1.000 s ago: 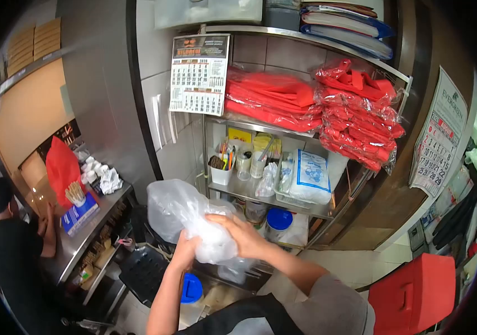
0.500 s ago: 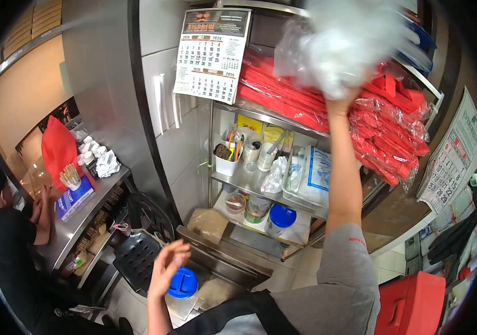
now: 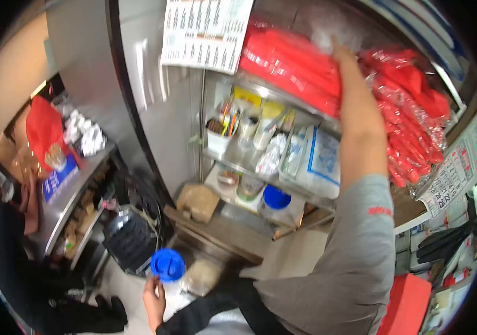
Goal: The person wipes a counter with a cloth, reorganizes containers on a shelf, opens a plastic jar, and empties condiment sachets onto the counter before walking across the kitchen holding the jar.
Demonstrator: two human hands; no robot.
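and there was my right hand (image 3: 340,51), up at the top of the rack, at the pale plastic bag (image 3: 328,34)! blur and the bag hid most of my fingers, so i couldn't tell how tightly they were closed. the bag sat high up, behind the gap between the flat red packs (image 3: 288,61) and the wrapped red bundles (image 3: 409,106). down low, my left hand (image 3: 154,301) had its fingers loosely bent, nothing visible in them, tips right by the rim of the blue lid (image 3: 167,264); touching or not, i couldn't tell.

outward we went: on the shelf below the red packs stood the white pen holder (image 3: 217,140), and right of it the blue-printed package (image 3: 323,156) lay in a clear tray. lower again, a blue-topped tub (image 3: 276,198)! over on the far left, a co-worker in black (image 3: 6,245) stood at the metal counter (image 3: 84,181), hands near the blue box (image 3: 59,177).
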